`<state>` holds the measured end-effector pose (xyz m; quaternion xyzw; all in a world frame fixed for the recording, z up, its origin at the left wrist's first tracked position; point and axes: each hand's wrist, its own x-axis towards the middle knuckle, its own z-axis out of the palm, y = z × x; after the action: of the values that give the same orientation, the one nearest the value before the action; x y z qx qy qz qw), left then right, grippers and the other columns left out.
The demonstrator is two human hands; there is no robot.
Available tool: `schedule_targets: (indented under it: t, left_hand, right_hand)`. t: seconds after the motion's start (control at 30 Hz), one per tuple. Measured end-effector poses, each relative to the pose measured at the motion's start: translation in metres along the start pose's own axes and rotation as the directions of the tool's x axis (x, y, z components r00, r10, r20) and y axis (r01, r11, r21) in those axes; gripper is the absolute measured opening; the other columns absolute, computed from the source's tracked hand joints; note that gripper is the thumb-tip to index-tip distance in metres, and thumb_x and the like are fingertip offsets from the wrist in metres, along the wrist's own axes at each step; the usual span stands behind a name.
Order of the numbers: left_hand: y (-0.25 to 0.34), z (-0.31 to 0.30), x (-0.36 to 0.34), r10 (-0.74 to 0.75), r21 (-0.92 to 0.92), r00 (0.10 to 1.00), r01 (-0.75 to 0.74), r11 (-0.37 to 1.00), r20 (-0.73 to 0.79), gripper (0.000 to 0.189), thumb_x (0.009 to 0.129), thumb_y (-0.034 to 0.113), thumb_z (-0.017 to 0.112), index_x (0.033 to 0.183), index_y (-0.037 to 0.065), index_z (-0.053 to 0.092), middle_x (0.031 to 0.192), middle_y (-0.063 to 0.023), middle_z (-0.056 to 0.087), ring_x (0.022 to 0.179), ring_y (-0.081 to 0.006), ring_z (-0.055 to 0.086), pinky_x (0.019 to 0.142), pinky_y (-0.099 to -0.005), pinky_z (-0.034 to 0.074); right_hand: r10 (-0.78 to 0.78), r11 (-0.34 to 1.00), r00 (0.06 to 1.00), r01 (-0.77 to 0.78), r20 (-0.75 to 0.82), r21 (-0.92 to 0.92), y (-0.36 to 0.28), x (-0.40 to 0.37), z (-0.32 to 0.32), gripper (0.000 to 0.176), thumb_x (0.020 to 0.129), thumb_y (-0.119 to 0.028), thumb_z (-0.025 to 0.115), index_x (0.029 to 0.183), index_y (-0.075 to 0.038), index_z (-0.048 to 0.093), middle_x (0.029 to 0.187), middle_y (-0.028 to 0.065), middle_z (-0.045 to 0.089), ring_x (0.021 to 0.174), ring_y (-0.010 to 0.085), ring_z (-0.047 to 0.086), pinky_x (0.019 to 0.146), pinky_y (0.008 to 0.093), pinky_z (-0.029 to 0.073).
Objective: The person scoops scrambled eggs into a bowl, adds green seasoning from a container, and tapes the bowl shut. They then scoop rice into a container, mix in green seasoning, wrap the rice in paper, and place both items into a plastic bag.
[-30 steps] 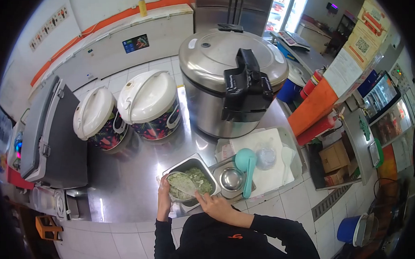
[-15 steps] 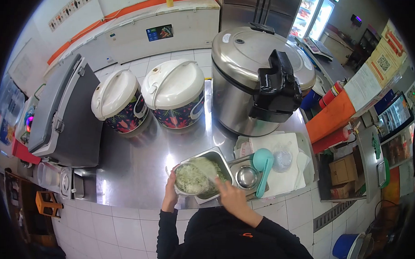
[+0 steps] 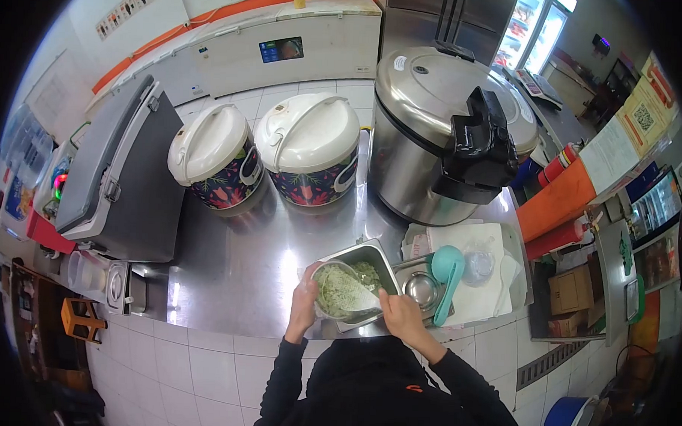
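Note:
My left hand [image 3: 303, 302] is closed on the side of a round bowl [image 3: 324, 312], which is tilted over a rectangular steel pan [image 3: 390, 278]. Pale green, grainy food that looks like rice [image 3: 337, 286] fills much of the bowl, and more of it shows in the pan. My right hand [image 3: 403, 317] grips the handle end of a white rice paddle [image 3: 359, 298], whose blade lies against the food at the bowl's edge. Beside the pan sit a small round steel bowl [image 3: 421, 289] and a turquoise ladle [image 3: 448, 273].
Two white-lidded patterned food warmers [image 3: 306, 140] and a big steel cooker [image 3: 414, 167] stand at the back of the steel table [image 3: 233, 284]. A grey cooler box [image 3: 142, 206] is on the left. A clear plastic cup [image 3: 477, 268] rests on white paper at right.
The paddle, blurred over the bowl before, now rests lower and farther right with my right hand. The whole view has shifted slightly.

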<state>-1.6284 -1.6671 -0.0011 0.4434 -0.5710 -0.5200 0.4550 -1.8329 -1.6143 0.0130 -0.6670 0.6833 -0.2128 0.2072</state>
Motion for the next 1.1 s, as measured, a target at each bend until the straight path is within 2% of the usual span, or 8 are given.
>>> schedule_targets:
  t: [0.2,0.37,0.43,0.53,0.63,0.9,0.97,1.1]
  left_hand:
    - [-0.006,0.005,-0.013,-0.023,-0.019,0.997,0.022,1.000,-0.073,0.061,0.087,0.051,0.030,0.120,0.001,0.042,0.108,-0.0120,0.052,0.102,-0.0211,0.048,0.089,-0.0307,0.035]
    - [-0.010,-0.033,-0.042,-0.176,-0.378,0.965,0.092,0.921,-0.193,0.063,0.087,0.052,0.032,0.123,0.001,0.036,0.114,-0.0119,0.047,0.108,-0.0196,0.045,0.092,-0.0306,0.035]
    - [-0.016,-0.051,-0.057,-0.170,-0.382,0.956,0.069,0.922,-0.238,0.064,0.087,0.053,0.033,0.123,0.001,0.035,0.115,-0.0120,0.046,0.109,-0.0196,0.044,0.092,-0.0308,0.035]
    - [-0.018,-0.072,-0.086,-0.148,-0.312,0.918,0.028,0.950,-0.369,0.065,0.086,0.053,0.034,0.123,0.000,0.035,0.115,-0.0123,0.046,0.108,-0.0203,0.045,0.092,-0.0317,0.036]
    - [-0.011,-0.077,-0.116,-0.162,-0.376,0.877,-0.022,0.927,-0.453,0.064,0.087,0.052,0.035,0.124,0.000,0.034,0.117,-0.0125,0.044,0.110,-0.0205,0.043,0.092,-0.0316,0.035]
    - [-0.026,-0.093,-0.227,-0.299,-0.461,0.643,-0.096,0.882,-0.706,0.062,0.088,0.049,0.032,0.127,0.002,0.033,0.119,-0.0127,0.045,0.108,-0.0214,0.046,0.090,-0.0323,0.038]
    - [-0.034,-0.094,-0.249,-0.335,-0.477,0.537,-0.146,0.867,-0.774,0.060,0.089,0.049,0.030,0.125,0.002,0.037,0.114,-0.0139,0.051,0.099,-0.0229,0.053,0.084,-0.0332,0.044]
    - [-0.038,-0.094,-0.275,-0.336,-0.436,0.417,-0.170,0.884,-0.845,0.062,0.088,0.049,0.031,0.120,-0.003,0.039,0.114,-0.0164,0.050,0.099,-0.0257,0.054,0.085,-0.0363,0.044]
  right_hand:
    - [-0.005,1.000,0.986,0.007,0.165,-0.010,0.002,0.017,-0.015,0.051,0.089,-0.031,0.036,0.053,0.001,0.053,0.056,0.0228,0.052,0.057,0.0390,0.054,0.055,0.0471,0.042]
    - [-0.014,1.000,0.987,0.015,0.161,-0.003,0.031,0.034,-0.055,0.050,0.089,-0.030,0.036,0.054,0.001,0.052,0.059,0.0232,0.053,0.066,0.0396,0.055,0.060,0.0471,0.041]
    - [-0.151,0.942,0.935,0.234,0.320,-0.239,0.044,0.043,-0.056,0.029,0.086,-0.025,0.042,0.081,0.002,0.053,0.070,0.0211,0.058,0.062,0.0391,0.056,0.058,0.0455,0.044]
    - [-0.099,0.930,0.899,0.237,0.427,-0.282,0.054,0.060,-0.026,0.028,0.083,-0.019,0.049,0.098,0.003,0.041,0.076,0.0213,0.058,0.061,0.0339,0.059,0.052,0.0411,0.046]
    - [0.141,0.942,0.654,-0.320,0.743,0.103,0.060,0.093,-0.003,0.034,0.078,-0.008,0.056,0.103,0.003,0.035,0.086,0.0154,0.053,0.068,0.0205,0.059,0.047,0.0318,0.048]
    - [-0.269,0.738,0.677,-0.311,0.685,0.598,-0.096,0.099,0.148,0.052,0.080,-0.008,0.054,0.126,-0.006,0.027,0.103,0.0108,0.051,0.072,0.0151,0.057,0.049,0.0237,0.048]
    - [-0.328,0.626,0.622,-0.421,0.712,0.656,-0.152,0.103,0.199,0.052,0.080,-0.006,0.053,0.125,-0.005,0.027,0.107,0.0129,0.048,0.079,0.0186,0.057,0.051,0.0282,0.051]
    - [-0.462,0.579,0.644,-0.302,0.610,0.758,-0.249,0.105,0.289,0.046,0.079,-0.008,0.054,0.119,-0.004,0.032,0.107,0.0114,0.048,0.088,0.0254,0.055,0.057,0.0345,0.055]
